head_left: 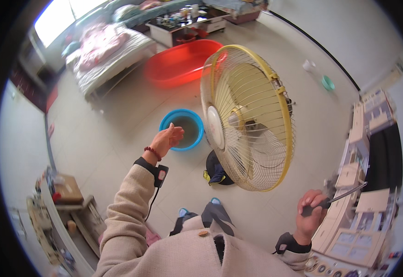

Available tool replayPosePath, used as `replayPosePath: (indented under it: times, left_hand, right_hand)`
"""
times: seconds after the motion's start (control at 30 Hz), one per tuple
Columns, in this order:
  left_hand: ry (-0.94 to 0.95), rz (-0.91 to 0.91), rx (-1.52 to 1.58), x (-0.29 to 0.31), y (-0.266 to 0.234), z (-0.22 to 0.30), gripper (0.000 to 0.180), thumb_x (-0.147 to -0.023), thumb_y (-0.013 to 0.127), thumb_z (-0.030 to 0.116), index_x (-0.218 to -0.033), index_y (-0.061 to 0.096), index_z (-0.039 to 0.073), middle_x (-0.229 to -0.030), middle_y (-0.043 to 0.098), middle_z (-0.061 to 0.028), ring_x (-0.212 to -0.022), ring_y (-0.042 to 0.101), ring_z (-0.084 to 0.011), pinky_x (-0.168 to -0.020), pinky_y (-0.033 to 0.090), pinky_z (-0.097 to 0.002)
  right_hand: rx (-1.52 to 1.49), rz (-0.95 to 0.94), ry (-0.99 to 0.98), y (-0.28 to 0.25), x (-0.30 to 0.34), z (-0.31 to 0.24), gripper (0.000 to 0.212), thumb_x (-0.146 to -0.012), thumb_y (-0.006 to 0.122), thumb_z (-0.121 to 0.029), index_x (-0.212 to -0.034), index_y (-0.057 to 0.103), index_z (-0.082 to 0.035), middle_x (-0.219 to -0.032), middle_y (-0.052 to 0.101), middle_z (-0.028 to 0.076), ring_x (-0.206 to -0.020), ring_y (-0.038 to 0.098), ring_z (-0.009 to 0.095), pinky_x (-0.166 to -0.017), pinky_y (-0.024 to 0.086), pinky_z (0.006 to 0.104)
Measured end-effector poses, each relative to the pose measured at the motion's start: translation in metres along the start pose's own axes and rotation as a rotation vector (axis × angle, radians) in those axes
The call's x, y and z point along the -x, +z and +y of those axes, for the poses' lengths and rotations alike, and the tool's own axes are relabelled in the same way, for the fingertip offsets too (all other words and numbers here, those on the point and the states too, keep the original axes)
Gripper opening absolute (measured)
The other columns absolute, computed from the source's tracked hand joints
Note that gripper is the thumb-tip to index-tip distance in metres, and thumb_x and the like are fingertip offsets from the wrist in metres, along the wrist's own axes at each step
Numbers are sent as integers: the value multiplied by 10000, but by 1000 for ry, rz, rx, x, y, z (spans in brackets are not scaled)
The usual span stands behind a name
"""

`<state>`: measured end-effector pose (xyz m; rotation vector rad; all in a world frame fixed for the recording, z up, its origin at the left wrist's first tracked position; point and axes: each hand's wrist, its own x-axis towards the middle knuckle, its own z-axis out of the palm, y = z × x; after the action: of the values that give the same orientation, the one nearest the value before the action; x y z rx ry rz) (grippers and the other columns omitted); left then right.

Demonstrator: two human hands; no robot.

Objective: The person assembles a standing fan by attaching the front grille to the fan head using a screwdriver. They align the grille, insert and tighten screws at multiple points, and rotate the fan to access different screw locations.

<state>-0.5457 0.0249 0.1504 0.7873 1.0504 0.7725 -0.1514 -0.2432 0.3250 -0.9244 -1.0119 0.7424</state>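
A standing fan [252,120] with a yellow-rimmed wire guard faces left in front of me. Its round black base [229,179] rests on the floor, and a dark cloth with yellow-green edging [216,174] lies on it. To the left of the fan, my left hand [169,137] hovers above a blue basin [168,121] of murky water, its fingers stretched out and holding nothing. Low at the right, my right hand [310,213] is wrapped round the dark handle of a screwdriver [346,192], whose metal shaft points right and up, away from the fan.
A large red tub [164,69] stands behind the basin, beside a bed [118,60]. Farther back is a low table [164,34] with clutter. Pale cabinets [349,212] line the right. A small green bowl [328,83] sits on the far-right floor. Wooden furniture [83,217] is at left.
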Motion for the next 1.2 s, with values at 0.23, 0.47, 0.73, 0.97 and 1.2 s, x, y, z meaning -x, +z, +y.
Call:
replayPosePath:
  times: [0.23, 0.47, 0.73, 0.97, 1.2]
  left_hand:
    - [34, 1, 94, -136, 20, 28, 538, -1020, 405, 502, -1278, 584, 65, -1287, 605, -59, -1115, 552, -181, -901, 428, -336]
    - [124, -183, 301, -249, 31, 12, 441, -1019, 453, 407, -1252, 569, 51, -1133, 659, -83, -988, 625, -235, -839, 498, -354]
    - [548, -330, -347, -302, 30, -14, 224, -917, 594, 180, -1085, 643, 40, -955, 691, -97, -844, 656, -237, -726, 529, -352]
    - [-113, -525, 590, -292, 67, 24, 218, -1008, 494, 192, -1077, 636, 41, -908, 658, -44, -767, 618, -146, -684, 529, -290]
    - [-146, -366, 475, -278, 80, 30, 319, -1019, 515, 288, -1228, 602, 62, -1027, 667, -4, -861, 629, -121, -712, 538, -281]
  right_hand:
    - [235, 246, 28, 4, 24, 22, 470, -713, 879, -265, -857, 460, -108, -1070, 515, 122, -869, 535, 167, -508, 432, 193]
    - [395, 303, 54, 8, 15, 26, 590, -609, 916, -424, -861, 483, -114, -1129, 534, 136, -963, 553, 200, -599, 457, 233]
    - [559, 306, -58, 40, -8, 23, 646, -621, 858, -538, -883, 433, -128, -1158, 539, 190, -1017, 536, 286, -818, 439, 379]
    - [658, 471, -60, 101, -20, 35, 626, -732, 812, -530, -882, 413, -71, -1241, 506, 194, -1122, 504, 279, -972, 392, 430]
    - [778, 710, -60, 111, -19, 52, 620, -804, 745, -543, -864, 399, -31, -1269, 508, 190, -1125, 496, 242, -998, 381, 412]
